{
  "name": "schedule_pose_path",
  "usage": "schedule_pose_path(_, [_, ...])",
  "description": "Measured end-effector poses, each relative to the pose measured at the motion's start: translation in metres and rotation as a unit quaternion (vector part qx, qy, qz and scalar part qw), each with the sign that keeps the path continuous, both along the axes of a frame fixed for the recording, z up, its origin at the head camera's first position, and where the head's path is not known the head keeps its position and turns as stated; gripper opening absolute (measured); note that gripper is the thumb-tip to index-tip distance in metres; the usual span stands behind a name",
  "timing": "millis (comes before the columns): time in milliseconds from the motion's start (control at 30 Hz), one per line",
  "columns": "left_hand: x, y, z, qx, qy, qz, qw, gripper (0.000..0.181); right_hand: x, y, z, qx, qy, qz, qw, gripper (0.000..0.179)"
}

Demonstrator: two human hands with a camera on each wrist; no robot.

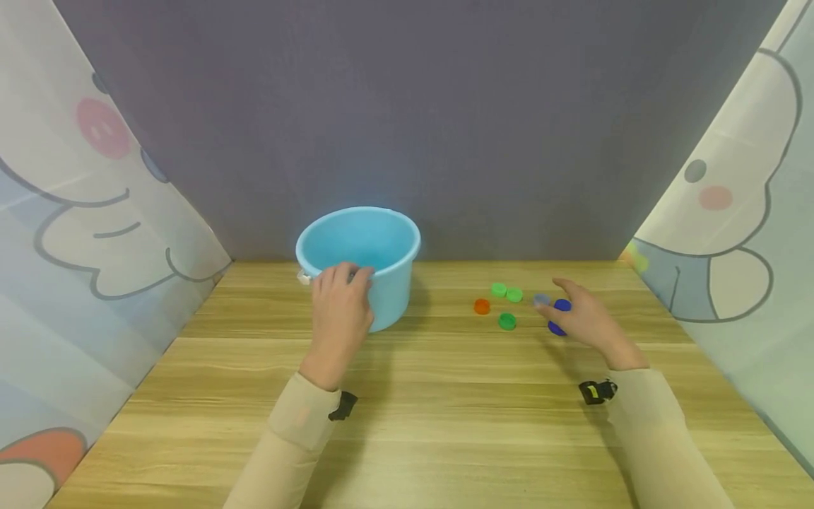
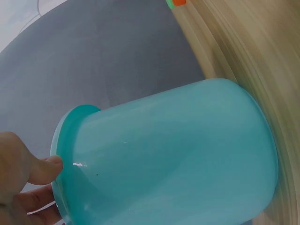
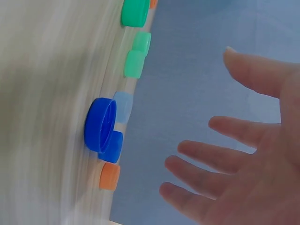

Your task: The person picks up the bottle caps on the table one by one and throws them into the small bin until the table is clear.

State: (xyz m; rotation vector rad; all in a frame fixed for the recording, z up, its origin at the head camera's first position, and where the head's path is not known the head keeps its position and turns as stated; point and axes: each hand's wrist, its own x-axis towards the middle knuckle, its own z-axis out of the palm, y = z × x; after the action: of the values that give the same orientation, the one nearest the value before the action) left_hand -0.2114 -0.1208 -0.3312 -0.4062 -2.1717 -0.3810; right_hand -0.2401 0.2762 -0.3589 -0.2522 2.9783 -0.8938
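Light-blue round plastic bucket [image 1: 391, 293], eleven o'clock on wood-grain desk [image 1: 445, 424], rim [image 1: 416, 247] clamped in left hand's grip [image 1: 340, 305], presumably for steadiness; round blue-green-orange plastic caps [image 1: 507, 322], two o'clock, right hand's grip [image 1: 590, 322] apart nearby.

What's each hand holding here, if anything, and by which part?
The left hand grips the bucket by the near side of its rim; the right hand, fingers spread, holds nothing.
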Motion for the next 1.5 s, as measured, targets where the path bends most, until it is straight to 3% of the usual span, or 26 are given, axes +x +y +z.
schedule_pose_path(733, [0.002, 0.002, 0.000, 0.003, -0.008, -0.006, 0.9999, 0.018, -0.005, 0.010, -0.011, 0.071, -0.004, 0.018, 0.9973, 0.074])
schedule_pose_path(1067, [0.003, 0.003, 0.001, -0.005, -0.014, -0.003, 0.9999, 0.022, -0.004, 0.007, -0.011, 0.062, -0.046, 0.027, 0.9966, 0.078])
schedule_pose_path(1500, [0.007, 0.006, 0.003, -0.010, -0.019, -0.018, 0.9996, 0.027, -0.005, 0.010, -0.017, 0.080, -0.039, 0.033, 0.9955, 0.077])
